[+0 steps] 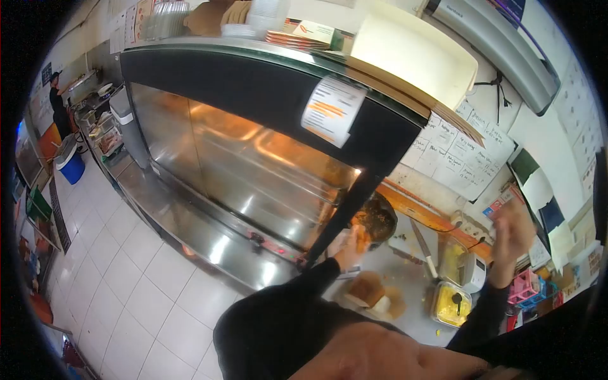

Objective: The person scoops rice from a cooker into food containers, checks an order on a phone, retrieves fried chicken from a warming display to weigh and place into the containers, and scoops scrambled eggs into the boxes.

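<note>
My left hand [349, 251] reaches to the near edge of a dark round pan [387, 218] with brown-orange food in it. Its fingers look closed around something orange, too small and blurred to name. Up at the right, my right hand [512, 237] is raised off the counter and smeared by motion, so its fingers do not show clearly. Below the left hand lies an open brown paper food box [365, 289], with a pale round item [382, 304] beside it. A clear tub of yellow food [451, 304] with a black spoon [457, 297] stands nearer my right arm.
A heated glass display cabinet [253, 171] fills the middle left. Knives [423, 244] lie on the grey counter [411, 288], by a white kitchen scale or timer [474, 273]. Takeaway containers [253, 19] are stacked on top. Another person [58, 104] stands far left, near a blue bin [71, 166].
</note>
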### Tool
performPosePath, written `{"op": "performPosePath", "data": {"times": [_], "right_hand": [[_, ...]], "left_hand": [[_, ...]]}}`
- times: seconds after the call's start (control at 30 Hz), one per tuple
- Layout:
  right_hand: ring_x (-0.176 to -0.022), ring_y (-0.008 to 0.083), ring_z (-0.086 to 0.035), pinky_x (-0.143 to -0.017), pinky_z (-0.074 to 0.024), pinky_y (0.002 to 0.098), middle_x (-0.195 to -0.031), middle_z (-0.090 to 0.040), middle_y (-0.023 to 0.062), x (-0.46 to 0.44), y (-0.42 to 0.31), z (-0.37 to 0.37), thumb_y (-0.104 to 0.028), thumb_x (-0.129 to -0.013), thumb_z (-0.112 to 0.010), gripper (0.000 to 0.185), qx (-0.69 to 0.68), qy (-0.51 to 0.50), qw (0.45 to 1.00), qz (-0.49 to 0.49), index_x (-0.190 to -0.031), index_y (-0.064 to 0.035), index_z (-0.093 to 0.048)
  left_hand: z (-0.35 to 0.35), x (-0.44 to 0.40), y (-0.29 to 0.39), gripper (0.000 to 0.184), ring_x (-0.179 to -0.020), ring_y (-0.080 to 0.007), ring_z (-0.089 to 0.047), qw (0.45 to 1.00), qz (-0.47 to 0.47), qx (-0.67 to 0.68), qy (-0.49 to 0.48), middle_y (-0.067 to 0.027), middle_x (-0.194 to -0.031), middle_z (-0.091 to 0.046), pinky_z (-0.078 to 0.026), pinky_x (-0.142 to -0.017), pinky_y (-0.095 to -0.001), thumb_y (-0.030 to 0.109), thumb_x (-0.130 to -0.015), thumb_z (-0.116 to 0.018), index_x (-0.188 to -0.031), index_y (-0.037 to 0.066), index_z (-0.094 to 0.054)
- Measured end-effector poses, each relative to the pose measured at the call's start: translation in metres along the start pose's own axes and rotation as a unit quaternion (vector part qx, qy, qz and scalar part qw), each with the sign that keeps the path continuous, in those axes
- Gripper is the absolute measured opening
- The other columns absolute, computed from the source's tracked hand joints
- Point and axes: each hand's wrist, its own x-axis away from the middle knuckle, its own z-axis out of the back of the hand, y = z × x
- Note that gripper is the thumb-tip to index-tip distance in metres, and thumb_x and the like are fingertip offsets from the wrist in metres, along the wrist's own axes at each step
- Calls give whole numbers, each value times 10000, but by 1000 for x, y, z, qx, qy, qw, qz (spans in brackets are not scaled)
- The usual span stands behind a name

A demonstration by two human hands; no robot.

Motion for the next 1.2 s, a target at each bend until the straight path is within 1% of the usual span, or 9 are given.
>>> {"op": "performPosePath", "data": {"times": [0.2, 0.3, 0.4, 0.5, 0.67, 0.77, 0.9, 1.0, 1.2], "right_hand": [[-738, 150, -595, -653, -433, 221, -854, -650, 111, -193, -45, -3, -51, -877, -600, 146, 130, -93, 955, 248, -986, 38, -639], [-833, 202, -593, -733, -456, 279, -985, -646, 131, -275, -46, -54, -162, -914, -571, 236, 143, -152, 958, 198, -1112, -43, -619], [-842, 229, -647, -739, -490, 337, -899, -667, 183, -340, -90, -125, -350, -826, -661, 337, 140, -226, 962, 68, -964, -43, -675], [-881, 231, -613, -791, -479, 344, -1062, -637, 147, -369, -66, -215, -263, -886, -599, 331, 158, -315, 929, 112, -1179, -109, -591], [-965, 317, -607, -842, -470, 432, -1020, -632, 158, -380, -32, -307, -271, -827, -619, 407, 167, -415, 880, 158, -1202, -130, -547], [-929, 303, -616, -809, -475, 435, -1008, -640, 154, -385, -34, -311, -262, -824, -621, 387, 192, -463, 861, 90, -1173, -115, -544], [-969, 320, -609, -801, -466, 457, -958, -640, 165, -380, -38, -309, -244, -770, -662, 384, 158, -442, 883, 12, -1113, -104, -562], [-754, 271, -631, -658, -471, 398, -794, -652, 153, -375, -36, -306, -241, -854, -583, 285, 145, -416, 895, 68, -1089, -85, -539], [-774, 280, -656, -645, -519, 397, -768, -640, 140, -377, -60, -297, -179, -838, -565, 260, 227, -422, 877, 40, -1077, -79, -537]], "left_hand": [[-67, 77, 26, 321, -921, -207, -564, 913, 217, 294, -180, -102, -1092, -579, -514, -664, -266, 372, -953, -521, -1139, 115, -564], [-82, 105, 44, 330, -948, -214, -561, 840, 333, 379, -203, -118, -1143, -561, -520, -648, -273, 364, -948, -529, -1135, 97, -582], [-108, 144, 84, 320, -918, -244, -570, 813, 420, 375, -152, -152, -1175, -528, -532, -580, -295, 337, -957, -500, -1138, 89, -588], [-108, 160, 96, 325, -894, -265, -578, 793, 440, 367, -205, -151, -1169, -527, -533, -554, -292, 332, -962, -483, -1145, 83, -581], [-89, 171, 105, 278, -786, -255, -618, 809, 459, 298, -217, -144, -1090, -570, -563, -494, -269, 312, -937, -535, -1105, 97, -588], [-78, 174, 104, 279, -751, -224, -624, 859, 409, 220, -215, -126, -1052, -588, -542, -448, -231, 340, -933, -542, -1085, 111, -590], [-78, 183, 122, 288, -705, -202, -614, 830, 465, 230, -204, -122, -1031, -597, -535, -452, -233, 368, -934, -539, -1067, 118, -594], [-70, 183, 121, 298, -680, -205, -603, 829, 469, 215, -215, -128, -1029, -597, -529, -448, -244, 377, -937, -532, -1070, 119, -595], [-60, 186, 109, 329, -674, -226, -598, 833, 474, 207, -198, -155, -1020, -598, -522, -432, -254, 397, -938, -522, -1086, 112, -590]]}}
